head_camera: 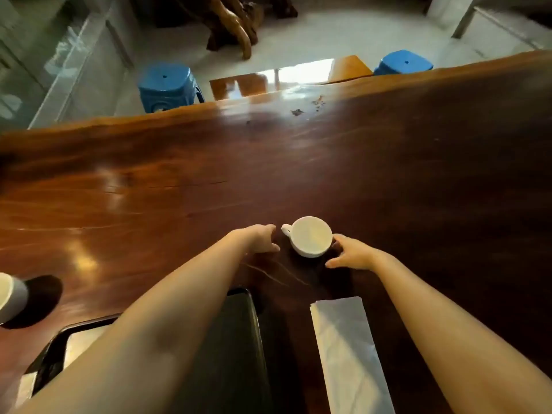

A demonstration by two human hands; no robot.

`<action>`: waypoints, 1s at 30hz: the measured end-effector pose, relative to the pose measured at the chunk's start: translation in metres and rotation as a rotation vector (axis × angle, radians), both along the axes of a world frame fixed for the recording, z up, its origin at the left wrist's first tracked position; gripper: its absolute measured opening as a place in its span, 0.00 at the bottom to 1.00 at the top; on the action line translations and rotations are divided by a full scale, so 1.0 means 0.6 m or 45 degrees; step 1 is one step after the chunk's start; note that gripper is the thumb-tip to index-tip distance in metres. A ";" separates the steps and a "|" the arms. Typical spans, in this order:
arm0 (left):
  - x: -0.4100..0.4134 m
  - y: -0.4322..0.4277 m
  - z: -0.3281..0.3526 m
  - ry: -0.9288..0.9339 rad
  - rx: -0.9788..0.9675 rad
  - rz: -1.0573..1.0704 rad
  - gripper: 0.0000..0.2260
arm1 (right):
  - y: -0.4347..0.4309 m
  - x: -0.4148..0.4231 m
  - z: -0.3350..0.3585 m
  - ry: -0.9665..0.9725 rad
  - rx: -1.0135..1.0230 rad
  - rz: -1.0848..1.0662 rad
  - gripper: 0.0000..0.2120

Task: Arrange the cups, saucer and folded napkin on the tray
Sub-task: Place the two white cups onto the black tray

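Note:
A white cup (310, 236) stands upright on the dark wooden table (179, 180), its handle pointing left. My left hand (260, 239) reaches toward the handle, fingers close to it. On the cup's right side, my right hand (349, 253) has its fingers spread and its fingertips at the cup's wall. The black tray (236, 339) lies near me under my left forearm. A folded white napkin (346, 354) lies on the table to the right of the tray. A second cup (12, 295) shows partly at the left edge.
The table's far edge runs across the upper view. Two blue stools (168, 85) (403, 62) and a wooden bench (239, 85) stand beyond it on a pale floor.

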State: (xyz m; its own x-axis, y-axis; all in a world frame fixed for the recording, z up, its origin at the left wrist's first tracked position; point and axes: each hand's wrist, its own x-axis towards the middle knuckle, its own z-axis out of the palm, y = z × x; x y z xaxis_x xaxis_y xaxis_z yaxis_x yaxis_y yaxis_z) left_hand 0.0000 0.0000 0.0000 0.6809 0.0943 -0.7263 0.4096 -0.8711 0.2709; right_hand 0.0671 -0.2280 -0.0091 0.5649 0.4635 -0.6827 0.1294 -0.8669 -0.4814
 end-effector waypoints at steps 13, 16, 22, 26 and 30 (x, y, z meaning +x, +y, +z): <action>0.029 -0.040 -0.040 -0.441 -0.395 0.615 0.16 | 0.026 0.015 -0.043 0.106 0.473 -0.262 0.42; 0.027 -0.041 -0.040 -0.403 -0.578 0.894 0.13 | 0.031 0.015 -0.035 0.135 0.493 -0.277 0.40; 0.010 -0.019 -0.004 -0.510 -0.665 1.091 0.13 | 0.062 0.007 0.006 0.157 0.572 -0.268 0.40; -0.016 0.010 0.035 -0.645 -0.629 1.103 0.13 | 0.095 -0.004 0.046 0.121 0.629 -0.206 0.40; -0.057 0.041 0.085 -0.767 -0.655 1.175 0.12 | 0.141 -0.023 0.100 0.090 0.683 -0.105 0.39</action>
State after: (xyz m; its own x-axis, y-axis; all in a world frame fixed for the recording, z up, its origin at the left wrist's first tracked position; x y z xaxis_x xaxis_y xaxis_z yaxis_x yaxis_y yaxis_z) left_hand -0.0343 0.0246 0.0513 0.7515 0.5154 -0.4118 0.5080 -0.0538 0.8597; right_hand 0.0531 -0.1436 0.0507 0.5757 0.7129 -0.4003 0.0227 -0.5034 -0.8638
